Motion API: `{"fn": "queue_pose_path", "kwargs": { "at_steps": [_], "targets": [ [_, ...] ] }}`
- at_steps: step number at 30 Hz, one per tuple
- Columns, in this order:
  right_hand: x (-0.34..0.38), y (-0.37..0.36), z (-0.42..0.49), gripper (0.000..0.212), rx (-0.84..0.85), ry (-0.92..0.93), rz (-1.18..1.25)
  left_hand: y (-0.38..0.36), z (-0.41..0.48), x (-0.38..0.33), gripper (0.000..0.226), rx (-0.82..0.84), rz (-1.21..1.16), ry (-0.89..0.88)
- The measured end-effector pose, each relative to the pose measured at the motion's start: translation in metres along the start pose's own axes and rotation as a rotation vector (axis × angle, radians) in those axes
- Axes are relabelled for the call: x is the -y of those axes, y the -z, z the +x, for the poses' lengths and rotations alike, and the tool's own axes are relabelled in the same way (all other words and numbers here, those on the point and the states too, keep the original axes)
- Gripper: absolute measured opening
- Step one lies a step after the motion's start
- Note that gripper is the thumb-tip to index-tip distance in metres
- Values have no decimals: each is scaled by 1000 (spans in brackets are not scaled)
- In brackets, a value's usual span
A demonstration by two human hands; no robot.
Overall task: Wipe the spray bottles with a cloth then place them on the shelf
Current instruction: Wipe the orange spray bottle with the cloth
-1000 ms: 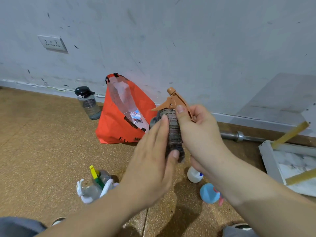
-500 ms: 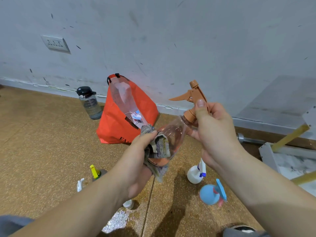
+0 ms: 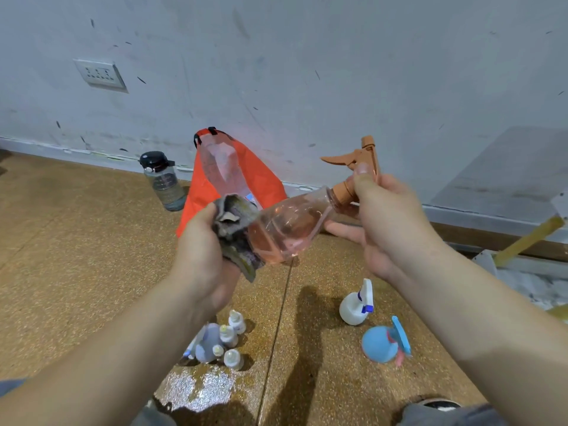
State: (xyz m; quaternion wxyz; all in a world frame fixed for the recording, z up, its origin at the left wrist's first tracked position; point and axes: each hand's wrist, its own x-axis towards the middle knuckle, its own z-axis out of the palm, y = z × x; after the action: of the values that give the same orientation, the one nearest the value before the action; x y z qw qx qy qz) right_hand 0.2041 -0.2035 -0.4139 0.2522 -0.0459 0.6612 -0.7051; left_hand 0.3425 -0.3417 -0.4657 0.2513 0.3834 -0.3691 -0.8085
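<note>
Sliding down the pink spray bottle [image 3: 289,229] to its base, the cloth [image 3: 236,222] is clamped in the left grip [image 3: 203,250]; the right grip [image 3: 390,216] clamps the neck; shelving seems near.

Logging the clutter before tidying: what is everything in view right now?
pink spray bottle: one, clear pink, orange trigger, between the hands
cloth: one, grey, at that bottle's base
white spray bottle: one, white, floor, right
blue spray bottle: one, blue, beside the white one
small bottles: count unclear, pale, floor, lower centre
bag: one, orange, against the wall
water bottle: one, clear with black lid, left of bag
wall socket: one, white, upper left
left hand: grips the cloth
right hand: holds the bottle's neck
</note>
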Motion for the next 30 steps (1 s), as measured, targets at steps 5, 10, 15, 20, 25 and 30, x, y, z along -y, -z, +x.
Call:
{"fn": "queue_pose_path", "kwargs": {
  "at_steps": [5, 10, 15, 20, 25, 30],
  "targets": [
    [-1, 7, 3, 24, -54, -52, 63, -7, -15, 17, 35, 137, 43, 63],
    [-4, 5, -1, 24, -60, -115, 121, -8, -15, 36, 44, 197, 72, -1],
    [-4, 4, -2, 23, -29, -158, 149, -16, -19, 12, 34, 242, -2, 73],
    [-16, 1, -5, 19, -3, -123, 86, -4, -18, 27, 19, -7, 294, 95],
    [-7, 5, 5, 25, -52, -156, 68, -6, -21, 9, 21, -85, 337, -47],
    [-3, 11, 12, 32, -118, -175, 18, -7, -27, -4, 33, -46, 664, -315]
  ]
}}
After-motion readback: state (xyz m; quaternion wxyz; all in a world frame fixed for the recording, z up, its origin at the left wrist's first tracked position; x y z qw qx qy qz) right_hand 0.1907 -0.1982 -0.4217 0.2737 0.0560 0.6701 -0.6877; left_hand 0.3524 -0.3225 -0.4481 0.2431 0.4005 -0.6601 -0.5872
